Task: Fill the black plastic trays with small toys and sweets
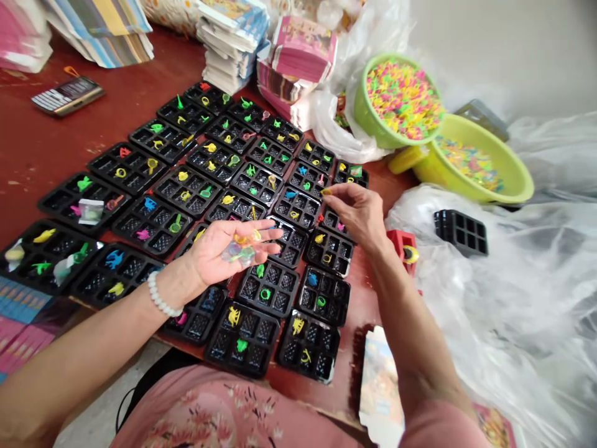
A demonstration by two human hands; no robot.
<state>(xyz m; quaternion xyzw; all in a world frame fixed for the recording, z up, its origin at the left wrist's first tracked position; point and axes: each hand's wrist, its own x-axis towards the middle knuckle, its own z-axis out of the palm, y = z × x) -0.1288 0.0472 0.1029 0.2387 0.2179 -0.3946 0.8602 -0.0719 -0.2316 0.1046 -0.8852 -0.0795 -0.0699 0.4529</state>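
Black compartment trays (pixel 249 338) mid-frame look part-filled with plastic toys (pixel 233 316); the right hand (pixel 361 213) pinches a yellow piece (pixel 326 191), the left hand (pixel 217 250) lies open under translucent trinkets (pixel 243 250).

The head-mounted camera looks forward and down from above the floral pink shirt (pixel 224 414), covering the bench (pixel 28 143) at a slant, with its near edge descending toward the right. The left hand (pixel 228 252) and right hand (pixel 357 214) lie at arm's reach in mid-frame, above the black compartment trays (pixel 242 339); the pale wall (pixel 504 56) closes the upper right.
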